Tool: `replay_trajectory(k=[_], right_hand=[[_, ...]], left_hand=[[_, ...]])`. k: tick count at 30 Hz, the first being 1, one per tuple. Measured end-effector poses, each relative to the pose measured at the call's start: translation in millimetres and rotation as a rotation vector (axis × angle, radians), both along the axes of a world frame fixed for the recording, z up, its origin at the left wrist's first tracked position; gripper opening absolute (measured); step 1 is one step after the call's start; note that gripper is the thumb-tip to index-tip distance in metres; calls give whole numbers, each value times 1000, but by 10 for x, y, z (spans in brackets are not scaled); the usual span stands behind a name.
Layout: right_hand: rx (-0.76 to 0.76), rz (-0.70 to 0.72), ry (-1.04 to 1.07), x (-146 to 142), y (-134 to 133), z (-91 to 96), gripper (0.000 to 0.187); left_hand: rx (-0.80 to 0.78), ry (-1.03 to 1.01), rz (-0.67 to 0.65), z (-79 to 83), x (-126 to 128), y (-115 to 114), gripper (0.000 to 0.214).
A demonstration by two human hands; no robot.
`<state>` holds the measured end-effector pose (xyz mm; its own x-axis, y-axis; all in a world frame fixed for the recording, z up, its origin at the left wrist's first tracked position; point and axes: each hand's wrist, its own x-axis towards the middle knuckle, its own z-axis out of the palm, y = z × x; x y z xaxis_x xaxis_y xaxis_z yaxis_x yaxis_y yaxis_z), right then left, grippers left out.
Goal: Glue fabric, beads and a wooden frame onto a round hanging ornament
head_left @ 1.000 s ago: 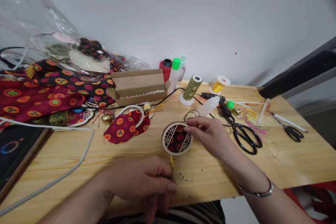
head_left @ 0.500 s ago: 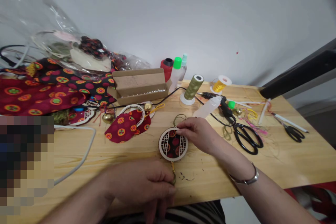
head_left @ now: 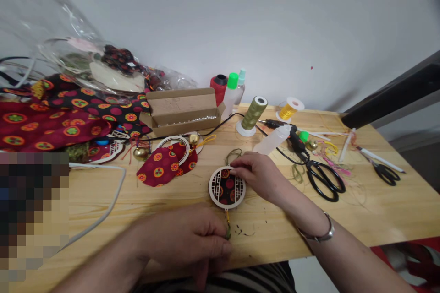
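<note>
A round wooden lattice ornament [head_left: 227, 187] with dark red-dotted fabric behind it lies flat on the wooden table [head_left: 378, 210]. My right hand [head_left: 259, 174] pinches its upper right rim, where a green cord loop [head_left: 234, 154] leaves the top. A yellow cord [head_left: 227, 219] hangs from the ornament's bottom toward my left hand [head_left: 190, 238], which is closed at the table's near edge, fingers pinched on the cord's lower end.
Black scissors [head_left: 323, 178] and a glue gun [head_left: 292, 139] lie to the right, smaller scissors [head_left: 385, 171] farther right. Thread spools [head_left: 252, 114], bottles [head_left: 230, 94], a cardboard box [head_left: 182, 110] stand at the back. Patterned fabric [head_left: 51, 119], fabric-covered hoops [head_left: 168, 162] and a white cable [head_left: 103, 206] lie left.
My right hand slid the ornament left and toward me across the table, then settled it flat. My left hand stayed closed on the cord end.
</note>
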<state>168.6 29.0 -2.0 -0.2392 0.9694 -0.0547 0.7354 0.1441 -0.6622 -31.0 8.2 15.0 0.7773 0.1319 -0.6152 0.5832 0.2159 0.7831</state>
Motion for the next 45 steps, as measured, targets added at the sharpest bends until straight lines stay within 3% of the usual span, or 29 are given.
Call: replay_trajectory(k=[6, 12, 19, 24, 26, 28, 31, 36, 45], right_hand=[[55, -27, -7, 39, -97, 92, 13], [111, -63, 4, 120, -299, 186, 15], [178, -122, 49, 216, -533, 55, 19], [262, -111, 119, 166, -587, -5, 20], [301, -76, 140, 130, -575, -9, 22], [328, -31, 142, 101, -552, -15, 24], [340, 19, 124, 83, -517, -38, 29], [331, 35, 150, 88, -486, -79, 42], [298, 48, 180, 104, -471, -135, 52]], left_hand=[[81, -73, 7, -13, -40, 29, 44], [437, -98, 24, 22, -86, 76, 53], [807, 47, 116, 83, -110, -81, 43], [1202, 280, 327, -38, -232, -122, 34], [1360, 237, 450, -98, -254, -86, 28], [1424, 113, 481, -152, -235, -26, 29], [1358, 3, 422, -230, -165, 76, 43], [1175, -6, 431, -325, -119, 183, 68], [1086, -33, 416, -356, -117, 186, 75]])
